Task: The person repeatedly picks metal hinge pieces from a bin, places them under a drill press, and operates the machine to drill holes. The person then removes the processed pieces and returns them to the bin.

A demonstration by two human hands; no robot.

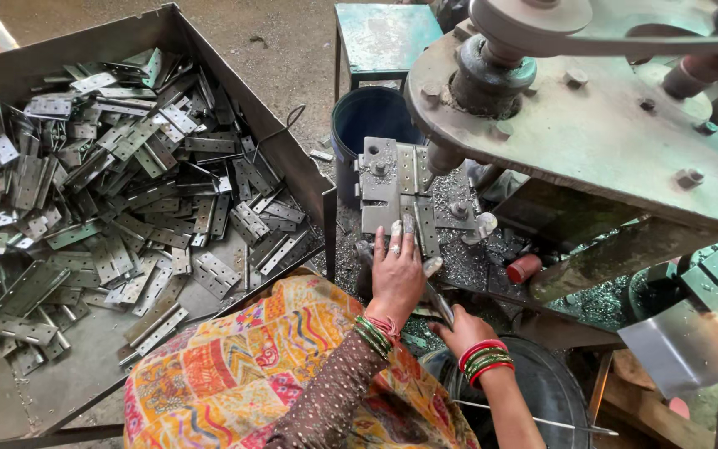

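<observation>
steel hinge (pixel 425 218) under left hand (pixel 398 270), flush against jig (pixel 384 187) edge.

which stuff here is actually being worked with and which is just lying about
In use:
left hand pressing the hinge on the jig plate
right hand on a metal lever
drill spindle

Lying about:
tray of loose hinges
blue bucket
green stool

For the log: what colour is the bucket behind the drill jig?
Dark blue bucket, clearest in the head view.
</observation>
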